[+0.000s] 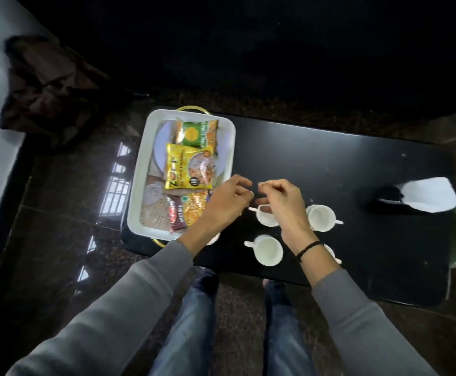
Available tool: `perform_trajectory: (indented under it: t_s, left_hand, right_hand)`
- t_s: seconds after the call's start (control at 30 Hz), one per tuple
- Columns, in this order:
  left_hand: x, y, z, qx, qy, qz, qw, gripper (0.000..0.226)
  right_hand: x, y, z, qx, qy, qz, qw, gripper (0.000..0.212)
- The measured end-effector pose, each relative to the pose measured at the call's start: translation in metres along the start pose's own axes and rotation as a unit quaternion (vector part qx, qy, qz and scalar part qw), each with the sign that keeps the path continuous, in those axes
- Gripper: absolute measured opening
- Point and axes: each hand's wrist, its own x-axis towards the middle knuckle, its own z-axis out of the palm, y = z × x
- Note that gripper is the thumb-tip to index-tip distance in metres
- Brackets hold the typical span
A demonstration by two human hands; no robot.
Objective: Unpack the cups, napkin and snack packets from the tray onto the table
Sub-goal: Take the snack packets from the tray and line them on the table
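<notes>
Snack packets fill the white tray (137,185) at left of centre in the frame, so that part of the job looks untouched: a green packet (199,132) lies at the far end, a yellow packet (187,168) overlaps it in the middle, and a brown packet (176,217) sits beside an orange packet (195,213) at the near end. A pale round shape shows beneath them, too hidden to name.

Just right of the tray's near corner, the left hand (225,200) hovers with fingers loosely curled, gripping nothing that I can make out. Close beside it, the right hand (281,198) is likewise half-curled, thumb and forefinger drawn near each other; whether something small is pinched there I cannot tell. Both hang above the black table (357,169).

Cups are already out. One cup (266,217) stands under the right hand, a second cup (321,217) is just to its right, a third cup (269,249) is nearer the lower edge, and a fourth cup (331,252) peeks from behind the right wrist. A white rim under the left forearm may be another; it is too covered to say.

Further right, a white napkin (430,196) rests on the table against something dark.

By my judgement, cups and napkin are done, and the four packets remain.
</notes>
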Motion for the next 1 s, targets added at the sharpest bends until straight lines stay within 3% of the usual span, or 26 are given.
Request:
perform_trajectory:
  t_s: [0.3,0.47,0.53,0.7,0.83,1.0]
  left_hand:
    - [0.031,-0.057,-0.098,0.012,0.047,-0.031,0.998,0.025]
    - [0.063,-0.087,-0.128,0.112,0.176,-0.030,0.978,0.044]
    - [0.078,-0.099,-0.135,0.115,0.195,-0.045,0.973,0.051]
    - [0.106,-0.117,-0.138,0.027,0.180,-0.062,0.981,0.034]
    - [0.110,-0.124,-0.136,-0.081,0.154,-0.077,0.982,0.030]
    - [0.107,-0.125,-0.140,-0.193,0.127,-0.037,0.972,0.037]
  right_hand:
    - [0.040,-0.009,0.113,-0.081,-0.028,-0.031,0.996,0.010]
    - [0.072,-0.006,0.141,-0.154,-0.013,-0.042,0.987,0.019]
    - [0.084,0.000,0.147,-0.198,-0.001,-0.059,0.979,0.023]
    - [0.103,0.008,0.158,-0.204,0.008,-0.055,0.977,0.030]
    - [0.100,0.008,0.162,-0.207,0.008,-0.079,0.975,0.034]
    - [0.092,0.004,0.156,-0.167,0.041,-0.125,0.977,0.040]
